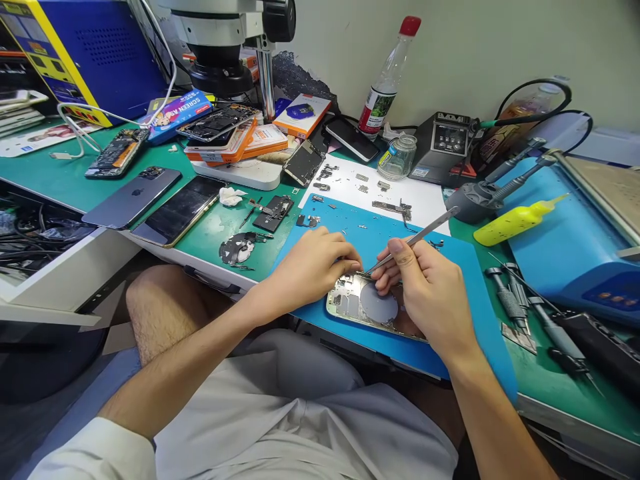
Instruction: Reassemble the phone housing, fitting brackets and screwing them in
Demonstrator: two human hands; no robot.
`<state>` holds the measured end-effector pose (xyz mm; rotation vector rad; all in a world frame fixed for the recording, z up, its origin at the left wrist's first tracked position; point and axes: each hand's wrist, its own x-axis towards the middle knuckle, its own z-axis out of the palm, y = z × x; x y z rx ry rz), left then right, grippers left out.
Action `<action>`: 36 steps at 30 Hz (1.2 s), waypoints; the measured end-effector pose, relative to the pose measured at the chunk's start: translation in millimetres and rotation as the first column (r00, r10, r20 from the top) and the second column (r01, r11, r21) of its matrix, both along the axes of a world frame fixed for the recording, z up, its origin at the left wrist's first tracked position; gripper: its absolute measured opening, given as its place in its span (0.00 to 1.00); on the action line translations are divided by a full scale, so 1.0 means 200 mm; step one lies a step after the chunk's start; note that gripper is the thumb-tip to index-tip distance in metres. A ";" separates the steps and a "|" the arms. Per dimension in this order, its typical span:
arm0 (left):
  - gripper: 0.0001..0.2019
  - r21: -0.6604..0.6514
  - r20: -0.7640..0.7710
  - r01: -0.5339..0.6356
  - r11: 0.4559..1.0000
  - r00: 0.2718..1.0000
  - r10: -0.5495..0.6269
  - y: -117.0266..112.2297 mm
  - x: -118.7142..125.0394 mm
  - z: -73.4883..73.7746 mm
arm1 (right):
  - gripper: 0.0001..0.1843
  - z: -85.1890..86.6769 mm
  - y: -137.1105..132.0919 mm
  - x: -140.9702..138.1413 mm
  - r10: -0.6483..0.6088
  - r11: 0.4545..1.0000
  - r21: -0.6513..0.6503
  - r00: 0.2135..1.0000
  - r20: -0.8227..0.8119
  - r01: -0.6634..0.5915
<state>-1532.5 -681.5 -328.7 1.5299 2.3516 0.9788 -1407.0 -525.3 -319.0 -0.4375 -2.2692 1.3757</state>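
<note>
Forearms reach out from a lap in grey shorts to a green workbench, where both hands meet over an opened phone [363, 305]. It lies flat, insides up, on a blue mat [465, 267] at the bench's near edge, close to the body, likely so the wrists can rest beside it.

Left hand [313, 267]: fingers curled together, tips pressed on the phone's upper left edge, apparently pinning it so it cannot slide.

Right hand [430, 293]: thumb and fingers pinched shut around tweezers [417, 237], held like a pen. The tip angles down into the phone just beside the left fingertips. Whether the tip holds anything is too small to tell.

Small metal parts sit spread out on the mat and on a white sheet [430, 197] behind it, apart from one another, probably so they stay sorted. Screwdrivers [513, 301] lie near the right hand, within easy reach. More phones [133, 197] lie to the left, well apart from the hands.
</note>
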 end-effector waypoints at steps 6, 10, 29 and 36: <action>0.07 -0.006 0.000 -0.002 1.000 1.000 0.002 0.00 0.00 0.00 | 0.23 0.00 -0.01 0.00 -0.023 1.000 -0.001 1.000 0.016 0.023; 0.07 -0.031 -0.005 -0.004 1.000 1.000 0.003 0.01 0.01 0.01 | 0.23 0.00 -0.01 0.00 -0.031 1.000 0.003 0.999 0.021 0.031; 0.07 -0.161 -0.164 0.002 0.987 0.986 -0.029 0.03 0.07 0.14 | 0.24 0.00 0.01 0.05 -0.008 0.992 -0.124 1.000 0.001 0.008; 0.07 -0.098 -0.152 -0.011 0.995 0.988 -0.004 0.02 0.06 0.10 | 0.23 -0.02 0.03 0.08 0.024 0.979 -0.202 1.000 -0.007 -0.025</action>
